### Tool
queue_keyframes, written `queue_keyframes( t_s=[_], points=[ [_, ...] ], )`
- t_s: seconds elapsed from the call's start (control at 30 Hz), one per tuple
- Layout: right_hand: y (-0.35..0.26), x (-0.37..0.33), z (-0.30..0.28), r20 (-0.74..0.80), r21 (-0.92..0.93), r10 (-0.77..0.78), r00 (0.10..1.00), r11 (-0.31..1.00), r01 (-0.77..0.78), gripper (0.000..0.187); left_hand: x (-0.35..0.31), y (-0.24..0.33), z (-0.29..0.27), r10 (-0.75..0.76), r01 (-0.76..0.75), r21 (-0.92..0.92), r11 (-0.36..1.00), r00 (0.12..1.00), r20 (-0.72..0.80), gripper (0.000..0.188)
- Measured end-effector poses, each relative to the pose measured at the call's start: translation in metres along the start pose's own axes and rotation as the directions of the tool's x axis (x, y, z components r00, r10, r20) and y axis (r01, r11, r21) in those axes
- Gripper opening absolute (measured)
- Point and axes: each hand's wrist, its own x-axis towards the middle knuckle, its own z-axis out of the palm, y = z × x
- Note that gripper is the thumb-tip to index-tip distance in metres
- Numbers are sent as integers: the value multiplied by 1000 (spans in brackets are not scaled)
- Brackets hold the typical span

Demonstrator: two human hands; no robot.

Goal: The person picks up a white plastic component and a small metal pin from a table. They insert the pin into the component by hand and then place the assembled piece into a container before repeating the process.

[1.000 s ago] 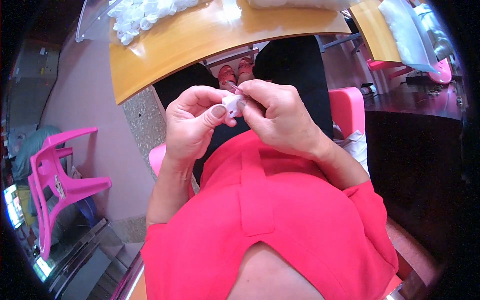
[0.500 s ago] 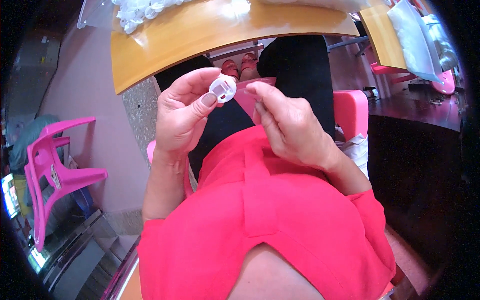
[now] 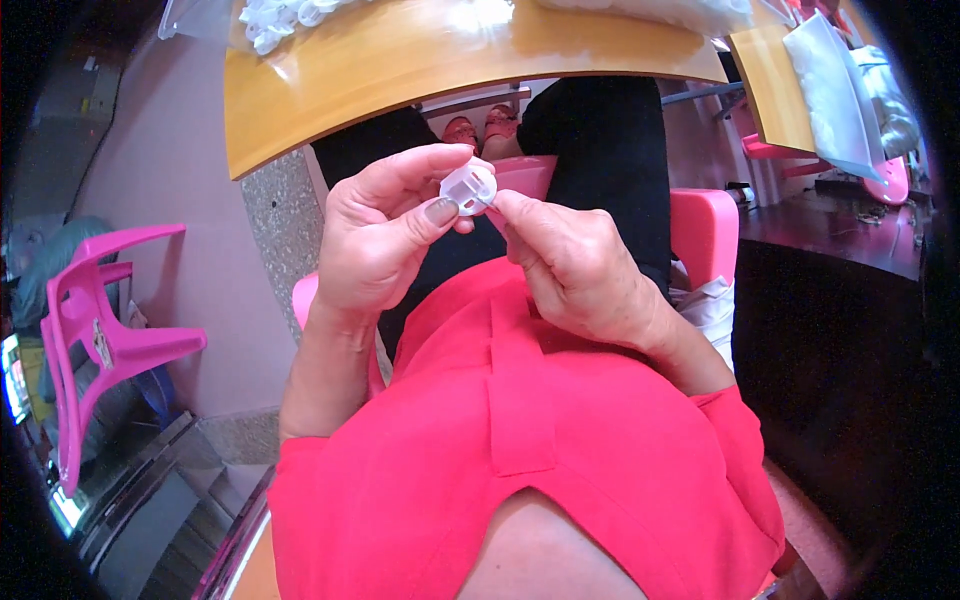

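Above my lap, a small round white plastic part (image 3: 468,188) with a raised frame and slots is pinched by my left hand (image 3: 385,225). The thumb lies on its near-left edge and the fingers are behind it. My right hand (image 3: 570,250) is closed in a pinch at the part's right edge, its index fingertip touching or very near it. What is between the right thumb and finger, if anything, is too small to make out.
A yellow wooden table (image 3: 450,75) lies ahead, with several white plastic parts (image 3: 275,20) in a clear tray at its far left. A white plastic bag (image 3: 835,95) hangs at the right. A pink chair (image 3: 105,330) stands at the left.
My right hand has moved left and up to the white part's edge. The left hand has shifted slightly right and tilted the part.
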Motion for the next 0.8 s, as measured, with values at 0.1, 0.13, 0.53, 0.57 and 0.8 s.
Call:
queue_keyframes(
  t_s=[0.1, 0.13, 0.53, 0.57, 0.8],
  points=[
    [2, 0, 1, -23, 10, -29, 999, 1000, 29, 36, 0, 2, 2, -29, 27, -61, 998, 999, -29, 35],
    [2, 1, 0, -22, 9, -30, 999, 999, 31, 36, 0, 1, 1, -29, 28, -30, 999, 1000, -13, 35],
    [0, 1, -4, 34, 314, 185, 982, 931, -186, 29, 0, -3, 5, -37, 35, -92, 995, 999, -12, 31],
    [-1, 1, -5, 64, 357, 237, 969, 902, -244, 28, 1, -4, 6, -42, 41, -105, 994, 999, -12, 31],
    [-3, 0, -12, -3, 160, 264, 965, 952, -260, 28, 0, -7, 9, -123, 115, -110, 987, 990, -72, 36]
  ],
)
